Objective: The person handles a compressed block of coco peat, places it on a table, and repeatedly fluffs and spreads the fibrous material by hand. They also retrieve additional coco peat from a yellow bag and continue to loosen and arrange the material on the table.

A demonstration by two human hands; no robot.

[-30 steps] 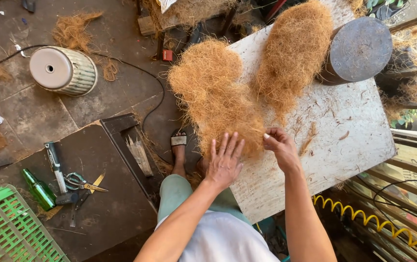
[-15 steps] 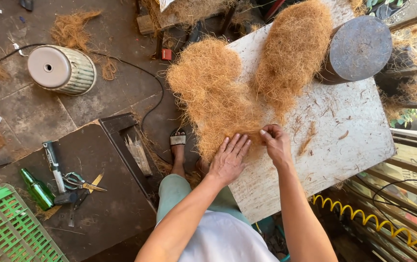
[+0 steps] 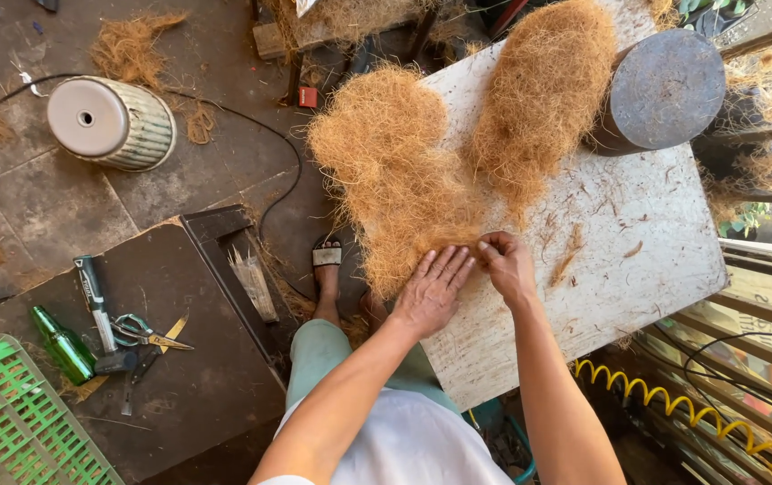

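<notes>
Pinched fibre mat, lengthwise away

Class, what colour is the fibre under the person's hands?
Golden-brown fibre, seen clearly in the head view.

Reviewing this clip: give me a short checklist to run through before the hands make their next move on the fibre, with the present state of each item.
1. Left hand flat on the near fibre pile, fingers spread: ok.
2. Right hand at the pile's lower edge, fingertips pinched together: ok; whether strands are gripped: cannot tell.
3. Near fibre pile fully on the white board: not ok, its left part hangs past the edge.
4. Second fibre pile lies apart from both hands: ok.
5. Round metal block sits away from the hands, at the far corner: ok.
6. Scissors and green bottle lie on the dark low surface, away from the hands: ok.
</notes>
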